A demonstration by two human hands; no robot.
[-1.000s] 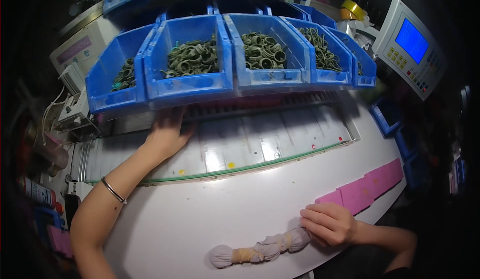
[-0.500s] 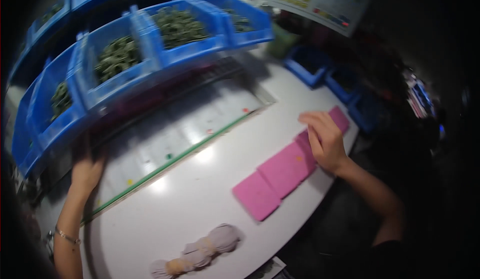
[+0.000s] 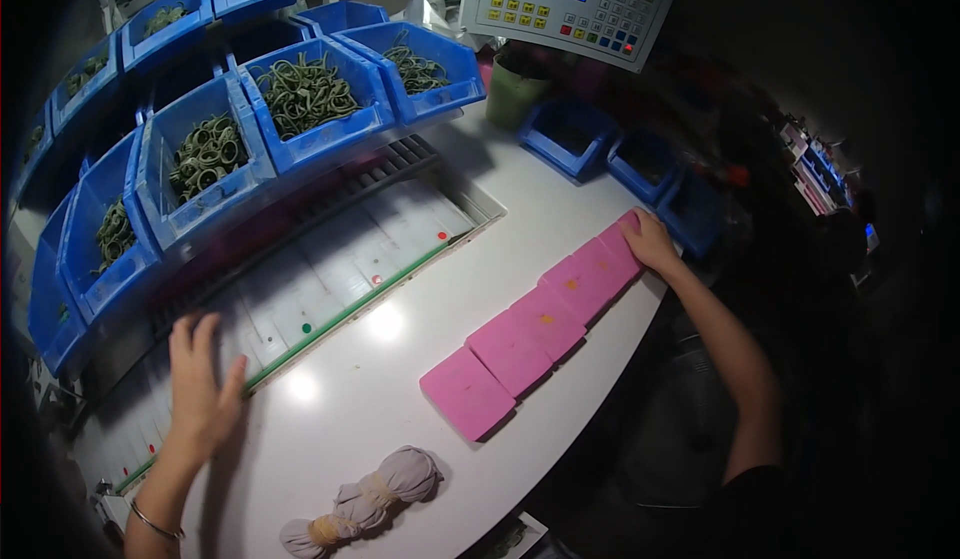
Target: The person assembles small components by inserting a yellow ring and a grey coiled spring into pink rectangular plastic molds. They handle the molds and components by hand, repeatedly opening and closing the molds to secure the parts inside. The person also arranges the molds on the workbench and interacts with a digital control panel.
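Several flat pink slabs [image 3: 525, 344] lie end to end, partly overlapping, in a slanting row along the table's right edge. My right hand [image 3: 652, 243] is at the far end of that row, its fingers closed round the last slab; some fingertips are hidden. Over a recessed white strip with slots and coloured dots [image 3: 335, 277], my left hand [image 3: 205, 389] hovers with fingers spread and nothing in it. That strip has a green front edge [image 3: 350, 308] and lies below blue bins [image 3: 215, 194] holding dark green ring-like pieces [image 3: 208, 154].
A tied greyish cloth bundle [image 3: 375, 499] rests on the white table [image 3: 330, 414] near its front. At the back stand a control panel [image 3: 570, 4] with a blue screen and a green pot [image 3: 515, 89]. Small blue trays [image 3: 568, 139] line the far right edge.
My left hand has come out from under the bins, toward me. My right hand has gone from above the slabs to the row's far end. The view has shifted slightly.
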